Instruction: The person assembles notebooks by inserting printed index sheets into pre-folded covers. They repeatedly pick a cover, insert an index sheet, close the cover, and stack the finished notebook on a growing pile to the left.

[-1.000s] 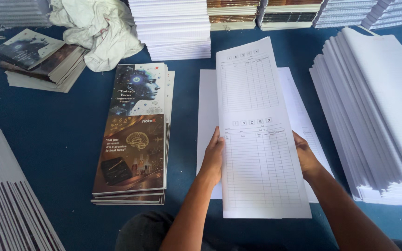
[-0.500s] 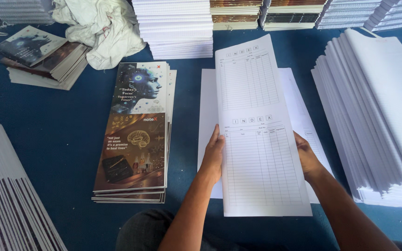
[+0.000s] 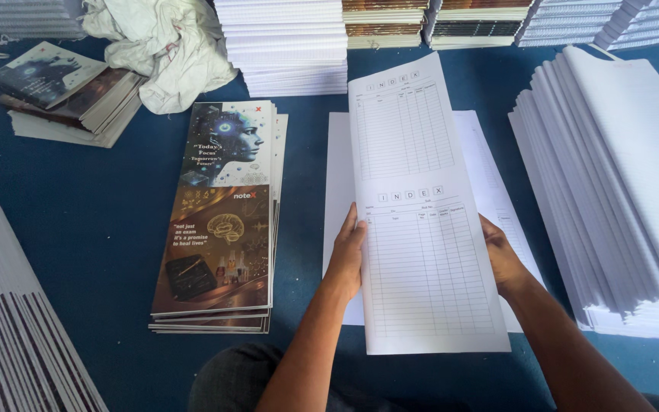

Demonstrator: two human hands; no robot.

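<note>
Item: 1 long ruled sheet [image 3: 421, 221], left hand [image 3: 346, 255] and right hand [image 3: 502, 259] clamped on opposite edges, squaring it over the white pile [image 3: 339, 175]. Printed covers [image 3: 219, 221] stacked left; folded paper stacks [image 3: 619, 191] right, within reach.

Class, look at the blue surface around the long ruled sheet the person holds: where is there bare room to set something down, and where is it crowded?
Bare blue floor lies between the printed cover stack and the paper pile at the left edge. A narrow strip runs between covers and ruled sheet. Crowded: the back row of stacks and the big fanned pile on the right.
</note>
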